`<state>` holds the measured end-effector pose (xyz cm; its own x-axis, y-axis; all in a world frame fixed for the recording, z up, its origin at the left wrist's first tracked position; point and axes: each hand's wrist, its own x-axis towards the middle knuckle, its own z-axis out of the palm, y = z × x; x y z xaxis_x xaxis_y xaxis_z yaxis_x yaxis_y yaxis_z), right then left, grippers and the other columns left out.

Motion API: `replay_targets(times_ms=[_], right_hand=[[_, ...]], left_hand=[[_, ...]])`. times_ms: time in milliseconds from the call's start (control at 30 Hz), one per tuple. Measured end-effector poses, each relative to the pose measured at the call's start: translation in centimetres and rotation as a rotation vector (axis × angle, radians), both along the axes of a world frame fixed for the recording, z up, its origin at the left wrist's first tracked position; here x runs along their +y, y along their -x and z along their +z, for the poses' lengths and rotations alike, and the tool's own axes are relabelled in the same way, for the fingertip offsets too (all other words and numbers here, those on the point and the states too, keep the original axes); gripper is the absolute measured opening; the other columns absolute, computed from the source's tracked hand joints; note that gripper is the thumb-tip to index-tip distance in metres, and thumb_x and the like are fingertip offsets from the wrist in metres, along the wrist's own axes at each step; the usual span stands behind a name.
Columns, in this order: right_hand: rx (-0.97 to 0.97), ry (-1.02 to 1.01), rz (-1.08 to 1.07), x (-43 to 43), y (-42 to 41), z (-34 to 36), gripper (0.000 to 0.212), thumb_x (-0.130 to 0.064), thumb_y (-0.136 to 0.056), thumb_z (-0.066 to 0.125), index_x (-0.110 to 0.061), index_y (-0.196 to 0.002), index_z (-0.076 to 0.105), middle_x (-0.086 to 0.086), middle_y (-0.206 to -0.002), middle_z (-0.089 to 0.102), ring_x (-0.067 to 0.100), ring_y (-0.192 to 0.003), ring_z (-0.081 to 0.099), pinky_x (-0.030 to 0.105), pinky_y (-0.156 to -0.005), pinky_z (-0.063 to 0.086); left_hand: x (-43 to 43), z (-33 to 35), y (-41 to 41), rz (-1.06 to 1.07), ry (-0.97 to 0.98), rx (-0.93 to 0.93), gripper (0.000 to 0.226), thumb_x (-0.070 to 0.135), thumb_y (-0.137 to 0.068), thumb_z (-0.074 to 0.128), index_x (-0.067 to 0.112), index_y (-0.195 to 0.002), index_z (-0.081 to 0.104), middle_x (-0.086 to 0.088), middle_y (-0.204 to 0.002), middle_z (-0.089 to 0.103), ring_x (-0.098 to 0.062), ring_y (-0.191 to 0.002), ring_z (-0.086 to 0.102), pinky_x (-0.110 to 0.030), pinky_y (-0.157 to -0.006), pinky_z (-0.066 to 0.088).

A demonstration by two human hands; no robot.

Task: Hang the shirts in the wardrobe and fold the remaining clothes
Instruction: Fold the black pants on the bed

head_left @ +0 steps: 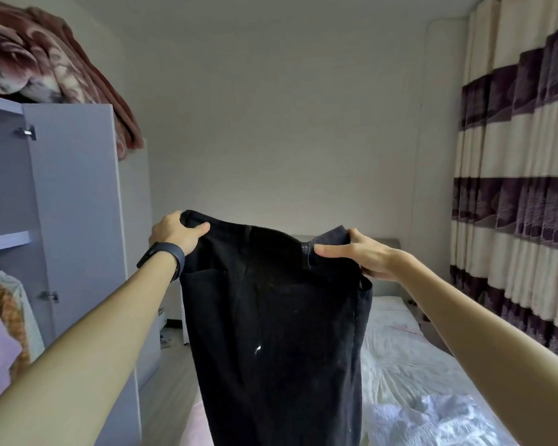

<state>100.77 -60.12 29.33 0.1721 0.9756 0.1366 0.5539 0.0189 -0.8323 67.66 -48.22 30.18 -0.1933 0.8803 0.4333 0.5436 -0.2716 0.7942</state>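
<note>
Above a white rumpled bed (400, 349), black cloth trousers (271, 317) are held up. Their top edge is pinched at both ends by the left hand (174, 235) and right hand (364, 255), thumbs in front.

Purple-and-cream striped curtains (512, 204) are hanging at right beside a white-sheeted bed (409, 355); a floral blanket (45, 59) is resting atop the lavender wardrobe (78, 204); pale walls (287, 123) are enclosing them.

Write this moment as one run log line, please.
left hand: grips waistband corner | right hand: pinches opposite corner | black trousers: held up, legs hanging | wardrobe: door open | step: folding not yet begun
</note>
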Motion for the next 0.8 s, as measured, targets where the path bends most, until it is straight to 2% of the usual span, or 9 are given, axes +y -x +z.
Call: replay_targets(times_ms=[100,200,267,333,400,433,533,667,800], right_hand=[[-0.493,-0.139,-0.344,1.1,-1.2,-0.3,0.047,-0.05,-0.088,0.068,-0.01,-0.113,0.062,0.01,-0.108,0.069,0.032,-0.1,0.066,0.033,-0.079,0.052],[-0.765,-0.022,-0.54,0.9,-0.4,-0.1,0.033,-0.04,-0.097,0.053,-0.013,-0.115,0.061,0.014,-0.111,0.065,0.037,-0.1,0.063,0.034,-0.072,0.047],[-0.832,0.044,-0.575,1.0,0.1,-0.1,0.028,-0.032,-0.096,0.051,-0.014,-0.115,0.063,0.012,-0.11,0.066,0.035,-0.1,0.065,0.032,-0.069,0.046],[-0.722,0.068,-0.564,0.9,0.7,0.2,0.02,-0.025,-0.093,0.051,-0.014,-0.1,0.065,0.009,-0.093,0.068,0.027,-0.077,0.071,0.027,-0.061,0.048],[-0.579,0.03,-0.514,1.0,1.5,0.8,0.016,-0.02,-0.086,0.05,-0.015,-0.077,0.062,0.005,-0.072,0.068,0.019,-0.047,0.067,0.021,-0.05,0.048],[-0.529,0.007,-0.487,1.1,2.2,1.2,0.016,-0.02,-0.083,0.051,-0.015,-0.072,0.061,0.005,-0.068,0.068,0.018,-0.045,0.066,0.021,-0.05,0.049],[-0.415,-0.046,-0.409,1.5,4.8,2.1,0.017,-0.026,-0.082,0.06,-0.013,-0.07,0.06,0.005,-0.071,0.068,0.026,-0.068,0.071,0.03,-0.066,0.06],[-0.143,-0.083,-0.329,2.5,7.2,4.0,0.016,-0.027,-0.082,0.061,-0.012,-0.076,0.06,0.004,-0.073,0.067,0.022,-0.056,0.071,0.023,-0.051,0.055],[0.12,-0.109,-0.297,3.2,7.7,5.3,0.013,-0.024,-0.083,0.062,-0.011,-0.081,0.061,0.003,-0.083,0.067,0.024,-0.071,0.076,0.03,-0.069,0.063]], left_hand=[[0.0,-0.4,0.3,-0.016,0.055,-0.04,0.043,0.048,-0.08,0.078,0.012,-0.096,0.064,-0.008,-0.1,0.068,-0.032,-0.091,0.063,-0.036,-0.078,0.052],[0.2,-0.2,-0.6,-0.154,0.178,-0.113,0.038,0.039,-0.072,0.085,0.011,-0.092,0.071,-0.006,-0.092,0.074,-0.029,-0.087,0.07,-0.041,-0.082,0.06],[0.2,0.0,-1.6,-0.224,0.242,-0.186,0.041,0.033,-0.06,0.088,0.01,-0.09,0.072,-0.008,-0.093,0.075,-0.03,-0.087,0.072,-0.045,-0.08,0.062],[-0.3,0.2,-2.6,-0.241,0.251,-0.208,0.045,0.033,-0.053,0.086,0.01,-0.089,0.071,-0.008,-0.092,0.075,-0.03,-0.084,0.072,-0.044,-0.078,0.062],[-1.7,0.5,-3.5,-0.233,0.213,-0.178,0.039,0.033,-0.06,0.086,0.009,-0.087,0.07,-0.007,-0.086,0.073,-0.029,-0.079,0.072,-0.039,-0.072,0.063],[-2.2,0.5,-4.0,-0.23,0.195,-0.177,0.037,0.032,-0.063,0.086,0.009,-0.087,0.07,-0.006,-0.085,0.072,-0.028,-0.078,0.072,-0.037,-0.069,0.063],[-2.3,0.4,-6.0,-0.305,0.203,-0.307,0.038,0.029,-0.068,0.089,0.006,-0.089,0.067,-0.009,-0.092,0.071,-0.027,-0.081,0.071,-0.037,-0.067,0.063],[-2.7,1.2,-9.6,-0.474,0.229,-0.446,0.04,0.026,-0.075,0.088,-0.003,-0.092,0.067,-0.014,-0.096,0.071,-0.03,-0.083,0.073,-0.04,-0.068,0.063],[-3.6,2.5,-11.8,-0.637,0.209,-0.448,0.027,0.02,-0.085,0.079,0.002,-0.074,0.063,-0.016,-0.092,0.07,-0.035,-0.086,0.073,-0.037,-0.067,0.061]])
